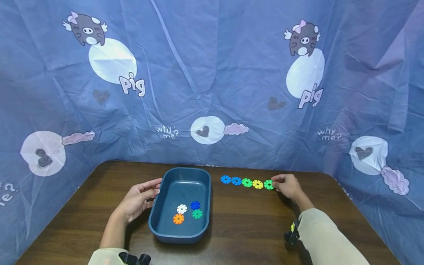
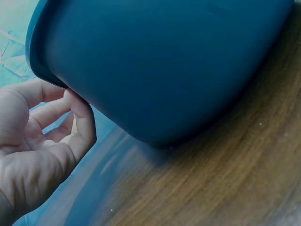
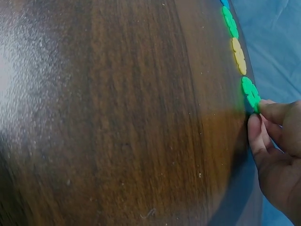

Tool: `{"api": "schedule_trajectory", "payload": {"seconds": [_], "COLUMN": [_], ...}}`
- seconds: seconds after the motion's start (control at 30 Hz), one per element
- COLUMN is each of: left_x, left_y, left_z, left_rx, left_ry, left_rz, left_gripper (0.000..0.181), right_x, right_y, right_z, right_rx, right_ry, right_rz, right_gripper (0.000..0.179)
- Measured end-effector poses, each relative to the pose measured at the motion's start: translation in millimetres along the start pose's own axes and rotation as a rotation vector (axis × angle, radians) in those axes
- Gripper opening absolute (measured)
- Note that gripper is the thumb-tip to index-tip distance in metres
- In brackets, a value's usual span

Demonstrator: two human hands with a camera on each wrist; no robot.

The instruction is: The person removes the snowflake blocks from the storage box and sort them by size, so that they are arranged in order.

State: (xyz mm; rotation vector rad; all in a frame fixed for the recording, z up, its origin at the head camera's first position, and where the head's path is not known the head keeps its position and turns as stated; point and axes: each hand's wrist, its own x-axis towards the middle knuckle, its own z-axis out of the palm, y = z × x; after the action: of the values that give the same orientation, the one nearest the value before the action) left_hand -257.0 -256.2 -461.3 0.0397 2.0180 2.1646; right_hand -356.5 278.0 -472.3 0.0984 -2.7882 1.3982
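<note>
The table [image 1: 245,228] has a dark brown wood-grain top, shiny in places, with rounded far corners. A deep blue tray [image 1: 180,238] sits upright on it, its long sides running from near to far. To the right of the tray, level with its far part, a row leads away from it: a blue disc [image 1: 223,180], a second blue disc [image 1: 233,181], a green disc [image 1: 244,183], a yellow disc [image 1: 255,184] and, farthest from the tray, another green disc [image 1: 266,185]. Whether that last one rests fully on the wood is unclear.
</note>
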Motion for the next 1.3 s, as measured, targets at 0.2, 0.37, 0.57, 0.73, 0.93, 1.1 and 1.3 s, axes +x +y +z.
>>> {"api": "schedule_trajectory", "payload": {"seconds": [0.2, 0.37, 0.57, 0.73, 0.93, 1.1, 1.3], "left_x": [-0.1, 0.5, 1.1, 1.8, 2.9, 2.5, 1.0], "left_y": [2.3, 2.6, 1.2, -1.6, -3.7, -3.2, -3.1], "left_z": [0.0, 0.0, 0.7, 2.4, 2.1, 1.1, 0.8], "left_rx": [0.006, 0.010, 0.006, -0.004, -0.006, -0.002, -0.004], "left_ry": [0.005, 0.006, 0.012, -0.001, 0.000, 0.011, 0.008], "left_rz": [0.000, -0.002, 0.004, 0.021, 0.029, 0.020, 0.020], "left_gripper": [0.059, 0.060, 0.059, 0.060, 0.059, 0.059, 0.059], "right_x": [-0.4, -3.8, -6.1, -8.2, -6.4, -0.4, 5.0], "right_y": [-2.3, -5.5, -4.2, -0.7, -7.8, -26.7, -55.3], "right_z": [-2.5, -5.1, -7.0, -8.6, -11.7, -10.2, -0.3], "right_rx": [-0.010, -0.018, 0.001, 0.026, 0.041, 0.018, -0.015], "right_ry": [-0.027, -0.046, -0.067, -0.077, -0.100, -0.124, -0.154], "right_rz": [0.003, 0.000, -0.011, -0.035, -0.098, -0.154, -0.216], "right_gripper": [0.023, 0.028, 0.029, 0.029, 0.027, 0.026, 0.022]}}
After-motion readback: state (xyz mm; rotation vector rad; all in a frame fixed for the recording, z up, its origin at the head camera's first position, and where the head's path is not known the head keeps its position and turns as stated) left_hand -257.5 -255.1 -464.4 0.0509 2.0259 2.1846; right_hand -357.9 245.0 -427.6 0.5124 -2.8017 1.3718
